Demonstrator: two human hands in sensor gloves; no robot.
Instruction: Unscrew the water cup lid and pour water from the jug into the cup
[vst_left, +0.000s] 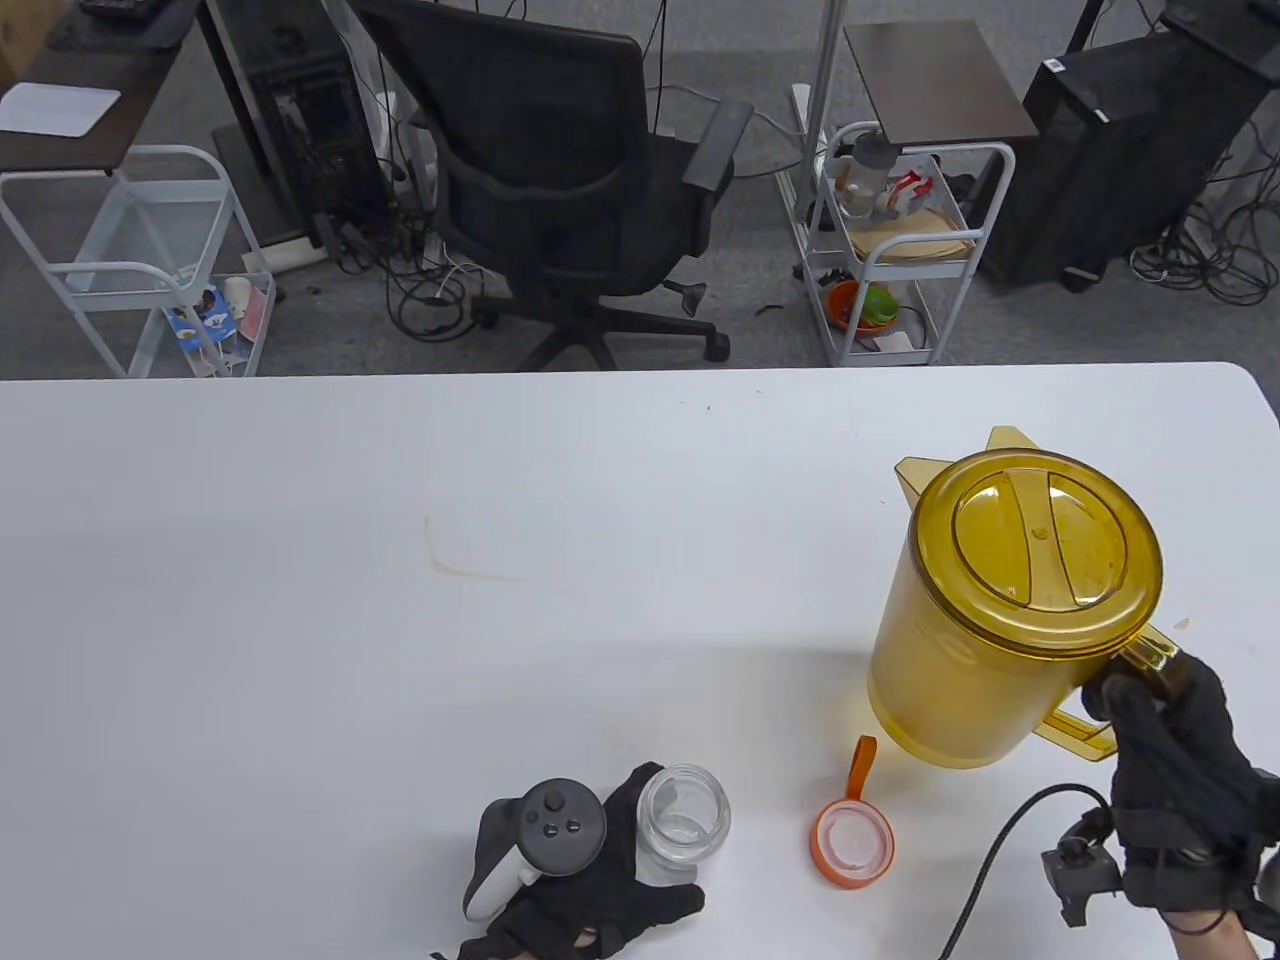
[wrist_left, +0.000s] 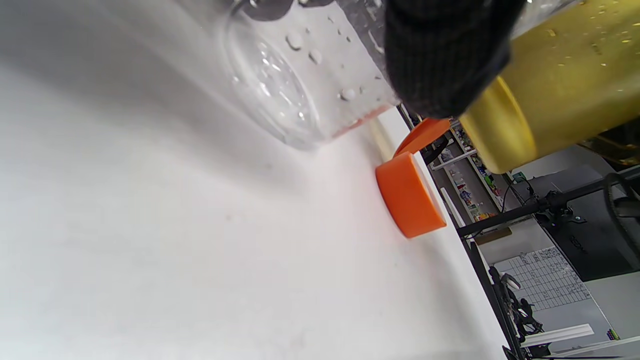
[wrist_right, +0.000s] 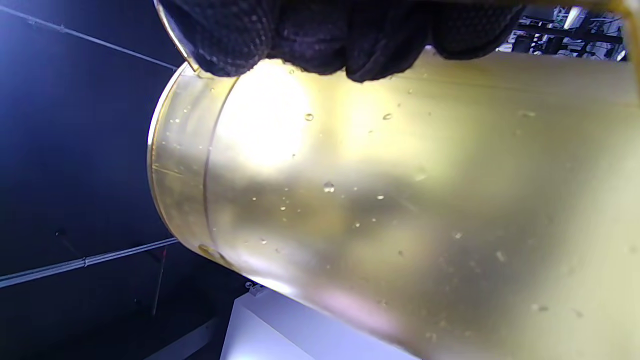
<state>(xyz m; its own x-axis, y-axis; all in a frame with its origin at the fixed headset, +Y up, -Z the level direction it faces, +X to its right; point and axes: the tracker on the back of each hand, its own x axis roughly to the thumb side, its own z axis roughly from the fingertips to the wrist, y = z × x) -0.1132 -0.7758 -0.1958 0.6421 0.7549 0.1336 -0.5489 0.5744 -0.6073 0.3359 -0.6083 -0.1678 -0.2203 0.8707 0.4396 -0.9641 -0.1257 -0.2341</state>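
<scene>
A clear water cup (vst_left: 683, 818) stands open-topped near the table's front edge, and my left hand (vst_left: 610, 880) grips its side; droplets cling to its wall (wrist_left: 300, 75) in the left wrist view. Its orange lid (vst_left: 851, 842) with a strap lies upside down just right of it, also seen edge-on as the orange lid (wrist_left: 410, 202). My right hand (vst_left: 1175, 770) grips the handle of the amber jug (vst_left: 1010, 610), which has its lid on and its spout pointing away. The jug's wall (wrist_right: 400, 210) fills the right wrist view, tilted, under my gloved fingers (wrist_right: 320, 35).
The white table (vst_left: 400, 600) stretches wide to the left and back. Beyond its far edge stand an office chair (vst_left: 570, 180), two white wire carts (vst_left: 890, 250) and desks. A cable (vst_left: 1000, 860) runs from my right wrist over the table.
</scene>
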